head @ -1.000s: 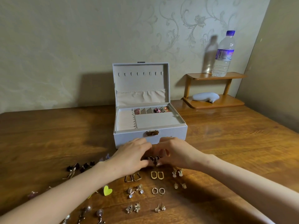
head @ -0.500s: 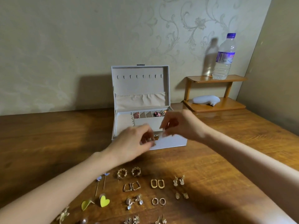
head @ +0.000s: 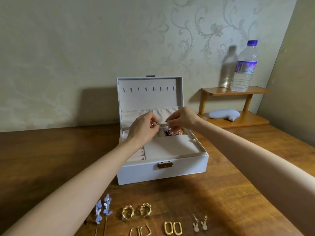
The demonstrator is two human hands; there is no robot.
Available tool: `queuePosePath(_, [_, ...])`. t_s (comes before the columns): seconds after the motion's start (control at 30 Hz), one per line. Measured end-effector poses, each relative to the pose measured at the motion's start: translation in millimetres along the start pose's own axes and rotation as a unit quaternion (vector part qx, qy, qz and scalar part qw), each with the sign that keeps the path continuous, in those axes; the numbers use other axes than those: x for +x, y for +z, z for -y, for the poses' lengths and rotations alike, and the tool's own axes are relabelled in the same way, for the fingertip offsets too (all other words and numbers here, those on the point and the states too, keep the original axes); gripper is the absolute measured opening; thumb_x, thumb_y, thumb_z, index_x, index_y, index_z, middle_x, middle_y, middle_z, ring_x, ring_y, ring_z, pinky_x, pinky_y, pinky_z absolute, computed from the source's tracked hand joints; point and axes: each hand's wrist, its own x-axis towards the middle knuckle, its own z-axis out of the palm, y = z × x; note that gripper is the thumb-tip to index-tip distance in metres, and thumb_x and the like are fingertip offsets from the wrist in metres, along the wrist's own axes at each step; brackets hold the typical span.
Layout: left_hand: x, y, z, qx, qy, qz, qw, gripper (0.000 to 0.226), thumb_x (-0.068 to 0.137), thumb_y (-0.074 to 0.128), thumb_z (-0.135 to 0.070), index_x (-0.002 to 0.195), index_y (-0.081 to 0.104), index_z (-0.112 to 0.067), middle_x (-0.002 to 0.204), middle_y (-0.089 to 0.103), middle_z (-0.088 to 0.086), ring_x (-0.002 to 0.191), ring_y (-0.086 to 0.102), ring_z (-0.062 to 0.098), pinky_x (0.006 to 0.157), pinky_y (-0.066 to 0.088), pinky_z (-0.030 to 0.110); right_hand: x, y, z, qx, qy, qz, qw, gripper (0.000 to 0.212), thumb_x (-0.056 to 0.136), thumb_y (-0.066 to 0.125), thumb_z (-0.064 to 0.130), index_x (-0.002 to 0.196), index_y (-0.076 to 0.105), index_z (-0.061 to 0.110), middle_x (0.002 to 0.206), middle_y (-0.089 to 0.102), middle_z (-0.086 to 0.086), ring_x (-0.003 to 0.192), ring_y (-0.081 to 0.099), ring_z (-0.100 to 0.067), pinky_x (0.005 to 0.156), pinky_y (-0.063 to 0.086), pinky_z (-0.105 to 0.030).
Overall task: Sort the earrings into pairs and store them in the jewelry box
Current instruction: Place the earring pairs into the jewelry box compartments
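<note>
A white jewelry box (head: 179, 169) stands open on the wooden table, its lid upright. Both hands hover over its back row of small compartments. My left hand (head: 144, 130) pinches a small earring (head: 156, 123) between thumb and fingertips. My right hand (head: 182, 120) pinches another small earring at its fingertips, just right of the left hand's. Stored earrings (head: 172, 133) fill the back compartments under the hands. On the table near me lie pairs: blue flower drops (head: 102, 210), gold beaded hoops (head: 136, 211), angular gold hoops (head: 141, 230), oval gold hoops (head: 173, 228), white rabbit studs (head: 200, 223).
A small wooden two-tier shelf (head: 235, 92) stands at the back right against the wall, with a water bottle (head: 243, 67) on top and a white rounded object (head: 224, 114) below. The patterned wall is close behind the box.
Both hands rose from the table in front of the box, each with a small earring, and now sit over the back compartments. The view tilted up and moved closer to the box.
</note>
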Motion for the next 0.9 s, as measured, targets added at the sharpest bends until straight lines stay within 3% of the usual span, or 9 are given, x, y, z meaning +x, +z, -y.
queuePosePath(0.27, [-1, 8, 14, 0.032, 0.000, -0.055, 0.998, 0.014, 0.087, 0.061, -0.023, 0.099, 0.057, -0.016, 0.090, 0.057, -0.006, 0.086, 0.054, 0.014, 0.061, 0.038, 0.025, 18, 2, -4, -0.073, -0.023, 0.006, 0.997, 0.024, 0.084, 0.065, 0.000, 0.108, 0.066, -0.004, 0.084, 0.070, -0.017, 0.049, 0.063, -0.004, 0.055, 0.053, -0.013])
queuePosePath(0.4, [-1, 7, 16, 0.030, -0.019, -0.055, 0.998, 0.015, 0.087, 0.060, -0.021, 0.101, 0.057, -0.015, 0.097, 0.062, 0.001, 0.091, 0.057, 0.018, 0.069, 0.047, 0.030, 23, 7, 1, -0.060, -0.040, -0.002, 0.997, 0.019, 0.084, 0.067, 0.005, 0.102, 0.065, -0.002, 0.089, 0.071, -0.020, 0.064, 0.066, -0.015, 0.058, 0.055, -0.015])
queuePosePath(0.67, [-2, 6, 17, 0.020, -0.048, -0.041, 0.998, 0.015, 0.087, 0.060, -0.024, 0.100, 0.056, -0.017, 0.095, 0.062, -0.002, 0.088, 0.058, 0.017, 0.068, 0.047, 0.029, 29, 11, 2, -0.091, -0.059, -0.020, 0.994, 0.011, 0.083, 0.068, 0.005, 0.089, 0.070, -0.004, 0.072, 0.069, -0.018, 0.044, 0.061, -0.002, 0.048, 0.047, -0.010])
queuePosePath(0.9, [-2, 6, 18, 0.017, -0.056, -0.041, 0.997, 0.015, 0.087, 0.060, -0.025, 0.100, 0.057, -0.017, 0.095, 0.063, -0.002, 0.089, 0.058, 0.018, 0.071, 0.049, 0.031, 28, 9, 3, -0.184, -0.077, 0.011, 0.980, 0.011, 0.076, 0.075, 0.008, 0.087, 0.074, 0.006, 0.078, 0.071, -0.008, 0.058, 0.061, -0.004, 0.055, 0.045, -0.003])
